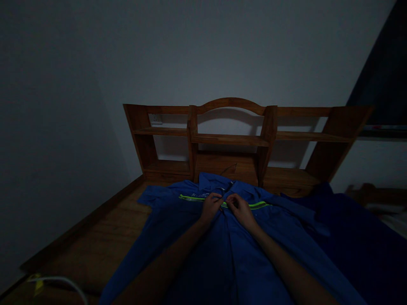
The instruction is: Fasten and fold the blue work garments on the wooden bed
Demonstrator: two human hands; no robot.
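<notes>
A blue work shirt with a collar and a yellow-green stripe across the chest lies spread out, collar away from me. My left hand pinches the front placket just below the collar. Close beside it on the right, my right hand has thumb and forefinger pressed together on the other edge of the shirt front. Both hands are at stripe height. The room is dim, and whatever small part lies between the fingertips is too dark to make out. White lettering shows above the stripe on the left.
Beyond the collar stands a wooden shelf unit against the pale wall. Dark blue cloth lies to the right. Bare wooden boards show on the left, with a white cable near the lower left corner.
</notes>
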